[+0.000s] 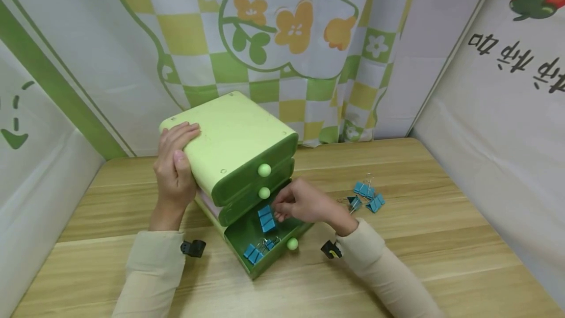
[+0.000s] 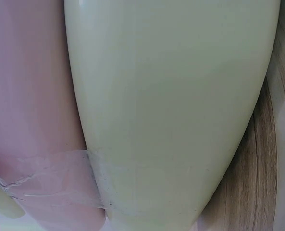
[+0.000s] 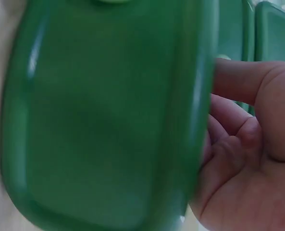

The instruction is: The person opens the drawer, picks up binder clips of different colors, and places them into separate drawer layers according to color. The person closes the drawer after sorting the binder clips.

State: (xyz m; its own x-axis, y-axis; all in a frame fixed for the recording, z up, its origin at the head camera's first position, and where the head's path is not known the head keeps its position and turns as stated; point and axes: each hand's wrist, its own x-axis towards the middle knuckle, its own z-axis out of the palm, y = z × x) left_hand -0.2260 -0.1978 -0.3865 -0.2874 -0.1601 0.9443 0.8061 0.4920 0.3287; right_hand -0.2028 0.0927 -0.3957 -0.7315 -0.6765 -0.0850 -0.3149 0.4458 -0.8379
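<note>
A light green drawer cabinet [image 1: 238,136] stands angled on the table, its bottom drawer [image 1: 282,247] pulled out. My left hand [image 1: 174,166] rests on the cabinet's left side, fingers lying over the top edge; the left wrist view shows only the cabinet's pale green and pink sides [image 2: 171,96]. Inside the drawer, my right hand [image 1: 300,202] pinches a blue binder clip [image 1: 266,218] at its edge. Other blue binder clips [image 1: 253,254] lie in the drawer's front corner. In the right wrist view the green drawer front [image 3: 104,125] hides the fingertips of my right hand [image 3: 248,149].
Several more blue binder clips [image 1: 364,189] lie on the wooden table [image 1: 419,229] right of the cabinet. Two upper drawers with round knobs [image 1: 264,170] are closed above the pulled-out one. A patterned curtain [image 1: 291,72] hangs behind, with white fabric walls at both sides.
</note>
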